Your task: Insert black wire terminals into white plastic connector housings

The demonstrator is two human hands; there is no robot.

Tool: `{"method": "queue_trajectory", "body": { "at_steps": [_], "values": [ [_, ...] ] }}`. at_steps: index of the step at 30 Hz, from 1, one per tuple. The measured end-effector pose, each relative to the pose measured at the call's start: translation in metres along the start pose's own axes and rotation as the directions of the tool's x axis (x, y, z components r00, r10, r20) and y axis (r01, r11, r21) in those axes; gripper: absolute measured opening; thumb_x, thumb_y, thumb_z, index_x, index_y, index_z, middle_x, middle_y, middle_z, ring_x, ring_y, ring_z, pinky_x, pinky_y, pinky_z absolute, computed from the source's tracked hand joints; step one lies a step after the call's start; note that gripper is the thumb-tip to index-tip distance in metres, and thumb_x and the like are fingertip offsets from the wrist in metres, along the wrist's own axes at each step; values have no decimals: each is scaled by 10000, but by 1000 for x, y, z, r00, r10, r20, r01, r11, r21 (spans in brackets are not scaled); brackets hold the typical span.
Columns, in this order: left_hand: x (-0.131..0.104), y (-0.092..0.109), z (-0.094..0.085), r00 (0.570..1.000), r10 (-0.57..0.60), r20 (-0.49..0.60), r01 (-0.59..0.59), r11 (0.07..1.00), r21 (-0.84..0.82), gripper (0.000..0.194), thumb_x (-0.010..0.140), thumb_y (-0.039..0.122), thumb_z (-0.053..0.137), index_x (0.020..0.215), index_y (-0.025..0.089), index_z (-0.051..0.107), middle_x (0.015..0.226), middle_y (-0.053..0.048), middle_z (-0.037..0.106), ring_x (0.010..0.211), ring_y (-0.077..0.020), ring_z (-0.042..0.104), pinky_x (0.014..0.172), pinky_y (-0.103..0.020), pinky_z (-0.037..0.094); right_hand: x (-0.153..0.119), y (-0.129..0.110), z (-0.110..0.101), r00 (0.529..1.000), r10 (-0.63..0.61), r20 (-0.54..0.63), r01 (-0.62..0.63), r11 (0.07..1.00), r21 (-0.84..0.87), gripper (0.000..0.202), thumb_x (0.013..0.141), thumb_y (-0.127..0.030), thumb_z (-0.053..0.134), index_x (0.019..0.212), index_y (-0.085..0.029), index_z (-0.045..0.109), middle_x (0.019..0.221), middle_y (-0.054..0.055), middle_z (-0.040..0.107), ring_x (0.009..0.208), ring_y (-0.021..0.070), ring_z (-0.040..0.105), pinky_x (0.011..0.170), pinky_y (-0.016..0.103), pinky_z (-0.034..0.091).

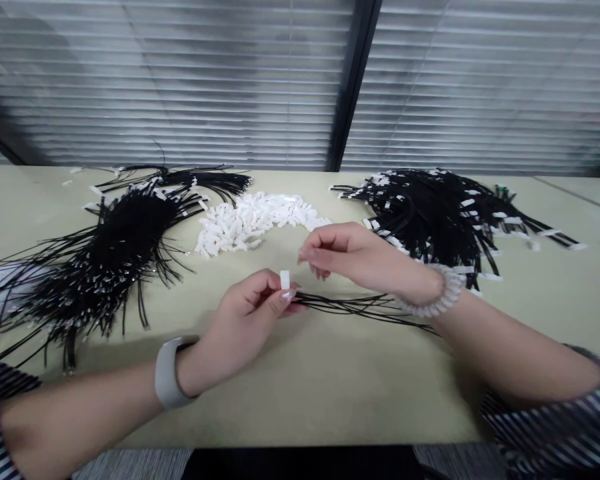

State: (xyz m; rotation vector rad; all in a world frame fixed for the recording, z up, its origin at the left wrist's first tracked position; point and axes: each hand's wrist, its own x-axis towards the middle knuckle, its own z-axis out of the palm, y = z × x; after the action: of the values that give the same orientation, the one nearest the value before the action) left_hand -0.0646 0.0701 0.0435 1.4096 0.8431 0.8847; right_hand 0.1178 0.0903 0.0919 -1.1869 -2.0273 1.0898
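Observation:
My left hand (253, 307) is closed on a white plastic connector housing (285, 279), which stands up between thumb and forefinger. Several thin black wires (347, 305) run to the right from the same hand, passing under my right wrist. Above those wires and a little to the right of the housing, my right hand (355, 257) hovers with its thumb and fingertips drawn close together. Whether anything small sits between those fingertips is hard to make out. Past both hands lies a heap of loose white connector housings (260, 220).
A large pile of black wires (130, 233) with bare metal ends spreads over the table (300, 400) at left. At right lies another pile of black wires (425, 213) with white housings on their ends. Window blinds (180, 87) rise behind the table's far edge.

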Motion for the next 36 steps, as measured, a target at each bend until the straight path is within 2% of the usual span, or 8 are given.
{"method": "queue_trajectory", "body": {
  "at_steps": [5, 10, 17, 21, 25, 29, 31, 36],
  "values": [
    [1, -3, -3, 1000, -6, -3, 6, 1000, -17, 191, 814, 319, 511, 751, 138, 504, 824, -2, 552, 817, -112, 593, 802, -289, 535, -3, 3, -12, 943, 33, 332, 73, 950, -304, 271, 827, -363, 438, 736, -153, 583, 586, -34, 457, 497, 26, 342, 441, 152, 258],
    [3, -4, -4, 999, -41, 20, 41, 999, -30, 202, 813, 337, 511, 767, 141, 509, 794, 8, 533, 758, -90, 572, 800, -305, 537, -4, -1, -5, 964, -34, 266, 165, 856, -490, 259, 860, -270, 385, 668, -149, 510, 579, -36, 471, 521, 36, 368, 498, 177, 266],
    [9, -10, -5, 992, -122, 17, 123, 982, -145, 233, 829, 367, 495, 758, 145, 494, 748, 31, 486, 727, -70, 572, 744, -261, 547, -11, 4, 1, 946, -296, 131, 240, 370, -898, 181, 812, -101, 378, 713, -147, 523, 684, 56, 538, 650, 133, 440, 572, 293, 222],
    [12, -12, -6, 986, -168, 17, 168, 963, -213, 231, 824, 370, 505, 772, 146, 482, 756, 30, 521, 696, -83, 613, 725, -251, 532, -5, 17, -27, 937, -295, -190, -16, 505, -863, 169, 768, -72, 394, 744, -124, 553, 602, 72, 530, 614, 152, 469, 566, 300, 273],
    [12, -11, -6, 980, -195, 41, 199, 950, -242, 240, 819, 370, 512, 755, 142, 475, 756, 31, 520, 690, -87, 618, 720, -249, 523, 3, 17, -58, 828, -303, -471, -140, 702, -698, 258, 851, -167, 352, 1041, -113, 518, 968, 107, 588, 872, 165, 554, 724, 322, 417],
    [10, -11, -6, 978, -191, 88, 207, 947, -245, 237, 820, 368, 512, 761, 142, 477, 777, 29, 519, 704, -87, 619, 718, -242, 523, 1, -8, -61, 713, -114, -692, 22, 990, -141, 331, 909, -166, 190, 1142, -120, 420, 1126, 102, 522, 874, 51, 557, 692, 196, 448],
    [9, -12, -7, 980, -172, 102, 193, 950, -246, 229, 825, 363, 506, 769, 142, 481, 774, 29, 518, 713, -88, 620, 728, -242, 525, -5, -20, -51, 683, -16, -730, 179, 973, 146, 278, 899, -166, 275, 1135, -148, 420, 966, 45, 572, 684, 11, 530, 575, 156, 407],
    [7, -13, -8, 986, -119, 115, 145, 954, -264, 184, 841, 336, 487, 816, 154, 503, 790, 27, 520, 710, -85, 615, 731, -256, 532, -17, -22, -18, 821, -249, -513, 173, 966, -191, 166, 773, -218, 556, 924, -150, 575, 624, -27, 565, 541, 29, 470, 499, 156, 366]
  ]
}}
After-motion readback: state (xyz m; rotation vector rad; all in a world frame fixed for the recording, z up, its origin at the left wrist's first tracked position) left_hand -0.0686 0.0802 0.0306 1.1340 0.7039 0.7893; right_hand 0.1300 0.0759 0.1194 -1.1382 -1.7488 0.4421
